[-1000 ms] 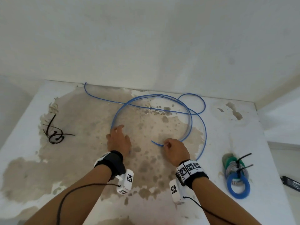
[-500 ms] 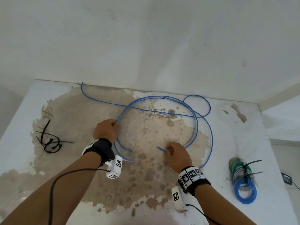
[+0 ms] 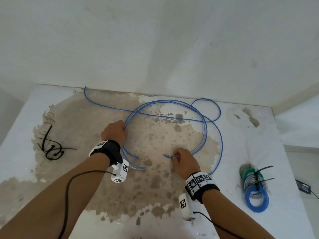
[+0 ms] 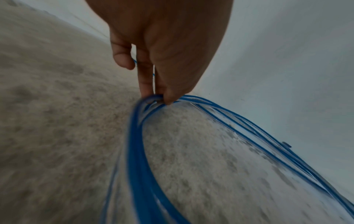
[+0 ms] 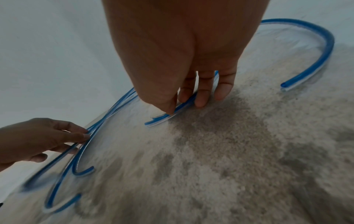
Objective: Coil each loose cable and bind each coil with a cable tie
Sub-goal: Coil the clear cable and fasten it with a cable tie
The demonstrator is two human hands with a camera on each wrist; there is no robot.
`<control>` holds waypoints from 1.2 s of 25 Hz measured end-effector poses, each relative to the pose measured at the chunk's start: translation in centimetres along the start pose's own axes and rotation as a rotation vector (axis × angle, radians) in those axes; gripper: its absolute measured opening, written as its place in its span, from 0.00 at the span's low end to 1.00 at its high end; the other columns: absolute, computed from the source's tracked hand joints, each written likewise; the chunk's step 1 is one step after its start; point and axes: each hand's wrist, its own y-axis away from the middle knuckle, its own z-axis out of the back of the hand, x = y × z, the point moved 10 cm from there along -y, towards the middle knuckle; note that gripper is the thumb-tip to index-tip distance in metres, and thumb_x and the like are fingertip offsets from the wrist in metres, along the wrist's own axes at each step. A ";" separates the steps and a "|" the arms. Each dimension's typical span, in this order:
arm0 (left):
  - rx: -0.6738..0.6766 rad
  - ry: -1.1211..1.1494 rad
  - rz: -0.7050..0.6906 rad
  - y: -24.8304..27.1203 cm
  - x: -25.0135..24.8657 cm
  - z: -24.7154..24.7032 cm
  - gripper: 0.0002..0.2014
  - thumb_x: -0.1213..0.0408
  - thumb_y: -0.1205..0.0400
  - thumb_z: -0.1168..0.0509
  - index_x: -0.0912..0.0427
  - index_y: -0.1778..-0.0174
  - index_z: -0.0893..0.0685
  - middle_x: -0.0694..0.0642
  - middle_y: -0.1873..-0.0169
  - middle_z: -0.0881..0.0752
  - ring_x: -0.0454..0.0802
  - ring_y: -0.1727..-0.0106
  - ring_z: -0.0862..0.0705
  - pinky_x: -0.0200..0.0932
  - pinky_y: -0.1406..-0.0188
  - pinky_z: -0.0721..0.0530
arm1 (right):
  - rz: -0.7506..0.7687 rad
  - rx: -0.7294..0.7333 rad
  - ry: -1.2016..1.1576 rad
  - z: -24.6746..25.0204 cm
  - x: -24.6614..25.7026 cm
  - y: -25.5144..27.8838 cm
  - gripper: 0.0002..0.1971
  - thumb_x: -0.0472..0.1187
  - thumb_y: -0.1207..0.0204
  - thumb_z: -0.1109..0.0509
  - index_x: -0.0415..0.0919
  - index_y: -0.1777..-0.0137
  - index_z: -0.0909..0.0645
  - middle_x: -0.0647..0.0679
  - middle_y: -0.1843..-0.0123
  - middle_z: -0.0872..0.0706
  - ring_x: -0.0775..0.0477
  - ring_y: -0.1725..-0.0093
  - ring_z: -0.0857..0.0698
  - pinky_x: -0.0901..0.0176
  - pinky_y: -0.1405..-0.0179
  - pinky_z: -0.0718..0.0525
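Note:
Loose blue cables [image 3: 165, 101] lie in wide arcs on the stained white table [image 3: 241, 152]. My left hand [image 3: 114, 132] pinches several strands together at the left side of the arc, seen close in the left wrist view as thumb and finger on the blue cables [image 4: 138, 136]. My right hand [image 3: 183, 160] pinches the cable ends at the arc's lower right; in the right wrist view its fingertips [image 5: 200, 104] press the short blue ends [image 5: 162, 119] to the table. Other loose ends [image 3: 133, 167] trail behind my left wrist.
Bound coils in green, grey and blue [image 3: 255, 187] with black ties lie at the right. A tangle of black cable ties [image 3: 51, 149] sits at the left. A small black device [image 3: 303, 186] lies at the far right edge. A white wall rises behind.
My left hand moved up along the arc and closed on the strands, which slid so their ends now trail behind the wrist. The right hand kept its hold on the cable ends.

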 end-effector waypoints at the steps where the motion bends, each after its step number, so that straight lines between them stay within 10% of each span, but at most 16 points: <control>1: -0.006 -0.025 -0.002 0.2 -0.1 0.1 0.09 0.56 0.15 0.38 0.48 0.43 0.16 0.58 0.51 0.12 0.64 0.51 0.15 0.48 0.58 0.24 | 0.001 -0.001 -0.001 0.0 0.0 0.0 0.09 0.45 0.14 0.37 0.49 0.37 0.23 0.51 0.39 0.22 0.47 0.48 0.17 0.50 0.48 0.15; 10: -0.252 0.552 -0.145 5.0 -2.1 5.4 0.05 0.67 0.15 0.37 0.54 0.47 0.21 0.53 0.65 0.16 0.56 0.64 0.19 0.46 0.61 0.25 | -0.068 -0.014 -0.177 1.8 0.8 -0.5 0.21 0.61 0.20 0.31 0.52 0.33 0.23 0.53 0.42 0.16 0.49 0.46 0.15 0.52 0.45 0.16; 15: -0.151 0.718 -0.323 8.9 -3.7 6.0 0.18 0.46 0.17 0.38 0.52 0.67 0.15 0.61 0.79 0.26 0.44 0.78 0.33 0.43 0.72 0.30 | -0.079 -0.392 -0.480 8.9 3.9 -2.0 0.34 0.52 0.18 0.29 0.52 0.15 0.37 0.47 0.24 0.25 0.44 0.35 0.17 0.53 0.41 0.21; 20: -0.055 0.923 -0.485 10.7 -6.9 9.8 0.23 0.49 0.19 0.38 0.55 0.79 0.29 0.48 0.82 0.31 0.41 0.77 0.34 0.35 0.72 0.33 | -0.060 -0.427 -0.240 12.6 2.9 -4.6 0.41 0.41 0.18 0.29 0.57 0.11 0.47 0.42 0.23 0.38 0.42 0.62 0.20 0.47 0.56 0.16; 26: 0.151 1.293 -0.482 11.5 -11.2 14.0 0.21 0.51 0.22 0.37 0.47 0.83 0.29 0.43 0.83 0.36 0.43 0.80 0.43 0.41 0.77 0.47 | 0.045 -0.313 -0.111 15.3 2.4 -7.3 0.26 0.43 0.16 0.30 0.52 0.19 0.28 0.38 0.26 0.35 0.38 0.55 0.17 0.50 0.42 0.17; 30: 0.193 1.478 -0.329 10.7 -12.8 15.3 0.18 0.47 0.19 0.36 0.50 0.73 0.26 0.48 0.78 0.47 0.47 0.76 0.51 0.41 0.77 0.53 | 0.143 -0.333 -0.201 17.9 3.6 -6.9 0.10 0.47 0.14 0.33 0.45 0.39 0.16 0.45 0.39 0.15 0.44 0.41 0.16 0.51 0.38 0.19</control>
